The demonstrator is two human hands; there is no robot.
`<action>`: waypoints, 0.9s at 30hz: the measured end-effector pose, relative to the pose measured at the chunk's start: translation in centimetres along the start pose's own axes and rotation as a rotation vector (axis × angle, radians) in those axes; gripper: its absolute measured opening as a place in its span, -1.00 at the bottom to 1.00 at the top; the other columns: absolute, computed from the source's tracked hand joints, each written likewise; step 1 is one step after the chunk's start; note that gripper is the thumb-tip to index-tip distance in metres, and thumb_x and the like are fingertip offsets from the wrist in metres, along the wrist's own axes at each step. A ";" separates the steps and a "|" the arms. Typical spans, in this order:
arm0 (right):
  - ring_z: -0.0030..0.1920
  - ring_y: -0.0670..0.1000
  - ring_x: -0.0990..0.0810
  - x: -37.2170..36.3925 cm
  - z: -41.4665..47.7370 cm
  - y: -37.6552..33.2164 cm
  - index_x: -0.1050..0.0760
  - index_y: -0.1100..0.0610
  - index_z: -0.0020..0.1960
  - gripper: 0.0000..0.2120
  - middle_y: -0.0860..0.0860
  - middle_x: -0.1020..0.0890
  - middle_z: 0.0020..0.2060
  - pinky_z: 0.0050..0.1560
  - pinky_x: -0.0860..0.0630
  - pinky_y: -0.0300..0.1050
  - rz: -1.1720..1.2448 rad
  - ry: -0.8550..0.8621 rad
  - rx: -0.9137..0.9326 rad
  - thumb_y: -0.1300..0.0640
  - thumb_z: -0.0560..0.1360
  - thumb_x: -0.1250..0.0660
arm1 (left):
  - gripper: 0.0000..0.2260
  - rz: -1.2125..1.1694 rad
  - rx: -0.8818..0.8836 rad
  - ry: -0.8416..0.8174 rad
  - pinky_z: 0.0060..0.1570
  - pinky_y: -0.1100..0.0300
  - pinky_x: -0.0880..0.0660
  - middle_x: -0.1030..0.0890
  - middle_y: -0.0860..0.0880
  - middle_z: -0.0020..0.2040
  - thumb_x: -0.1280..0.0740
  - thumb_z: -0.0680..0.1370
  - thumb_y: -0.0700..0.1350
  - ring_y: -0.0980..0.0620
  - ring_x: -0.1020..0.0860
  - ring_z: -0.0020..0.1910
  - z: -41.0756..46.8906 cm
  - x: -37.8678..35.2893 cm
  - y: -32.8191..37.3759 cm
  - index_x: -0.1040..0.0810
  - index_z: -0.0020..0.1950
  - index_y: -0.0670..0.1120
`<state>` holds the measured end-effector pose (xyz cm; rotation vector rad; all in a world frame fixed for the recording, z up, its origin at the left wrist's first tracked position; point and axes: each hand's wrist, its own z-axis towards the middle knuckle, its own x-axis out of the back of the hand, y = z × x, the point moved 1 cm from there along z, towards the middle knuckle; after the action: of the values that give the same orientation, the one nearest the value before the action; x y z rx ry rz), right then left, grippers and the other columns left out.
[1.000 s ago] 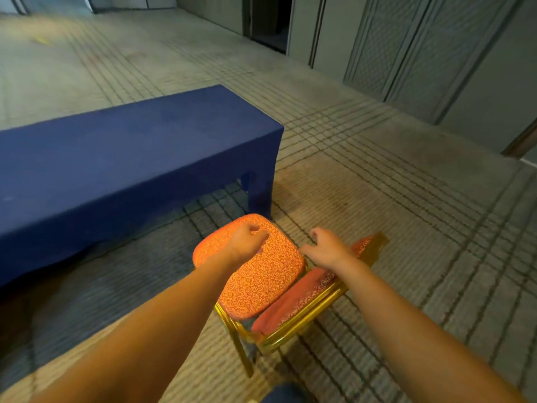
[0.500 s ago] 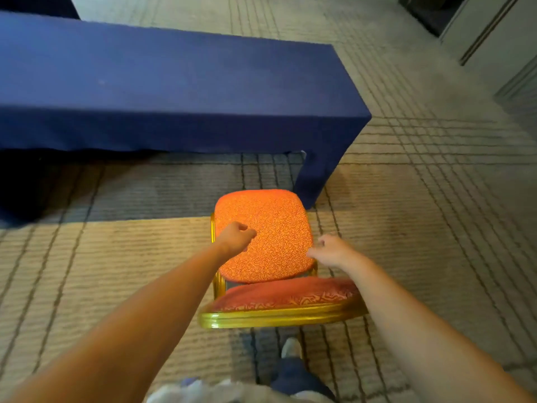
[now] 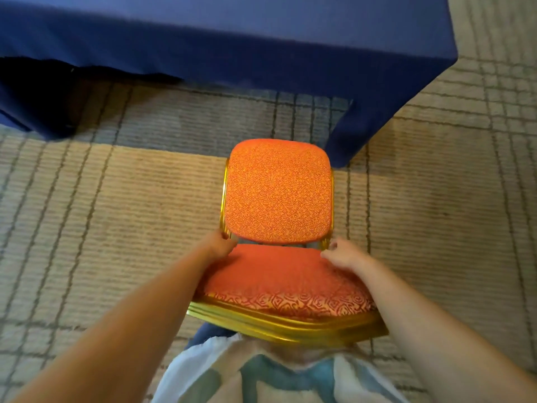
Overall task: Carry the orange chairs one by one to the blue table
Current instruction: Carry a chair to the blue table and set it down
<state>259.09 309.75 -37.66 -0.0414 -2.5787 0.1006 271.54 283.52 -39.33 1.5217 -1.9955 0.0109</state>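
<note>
An orange chair [image 3: 277, 193] with a gold frame stands on the carpet right below me, its seat pointing at the blue table [image 3: 261, 39]. The seat's front edge is close to the table's draped right corner leg. I am behind the padded backrest and look down over it. My left hand [image 3: 220, 243] grips the gold upright on the left, where backrest and seat meet. My right hand [image 3: 340, 253] curls round the matching upright on the right. The chair's legs are hidden under the seat.
The blue cloth hangs to the floor at the table's right corner [image 3: 357, 135], and a dark gap opens under the table at left [image 3: 43, 91]. Beige carpet with grey grid lines [image 3: 116, 213] spreads to both sides. My light clothing fills the bottom edge.
The view swung down and closer to the table, and the chair now squarely faces it. Both hands slid back from the seat pad to the gold uprights by the backrest.
</note>
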 end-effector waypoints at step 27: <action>0.35 0.18 -0.45 2.5 2.6 2.4 -0.21 0.13 0.54 -0.29 0.17 -0.42 0.40 0.26 -0.34 -0.06 0.047 -0.491 -0.290 -0.34 0.60 0.05 | -0.30 0.358 0.439 -0.410 0.32 -0.01 -0.39 -0.49 -0.17 0.35 -0.04 0.57 0.34 -0.17 -0.50 0.29 1.0 1.6 1.4 -0.40 0.44 -0.18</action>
<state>255.61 312.08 -38.70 -0.2077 -3.0622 -0.2813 269.65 282.24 -38.94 1.4835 -2.7149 0.3273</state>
